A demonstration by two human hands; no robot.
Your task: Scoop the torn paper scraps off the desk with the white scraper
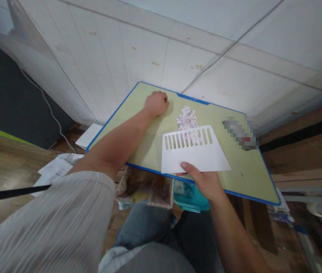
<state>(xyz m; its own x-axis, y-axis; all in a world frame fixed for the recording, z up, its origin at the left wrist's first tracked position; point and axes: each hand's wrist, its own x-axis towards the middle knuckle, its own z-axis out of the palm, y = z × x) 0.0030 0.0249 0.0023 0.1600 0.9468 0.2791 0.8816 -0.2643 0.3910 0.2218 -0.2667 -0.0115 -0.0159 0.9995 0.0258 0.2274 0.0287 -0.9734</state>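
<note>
Ribbed pale sleeve [49, 220] fills the near left, its arm reaching far across the yellow-green tabletop [243, 178]. Keeping the slotted white card [192, 161] steady probably calls for a light, level pinch, so it neither bends nor scatters the paper scraps [187, 116] piled at its far edge and showing through its slots. The right hand [206, 182] pinches the card's near edge, thumb on top. The left hand [156, 103] curls loosely toward the far left; whether it holds anything, I cannot tell.
</note>
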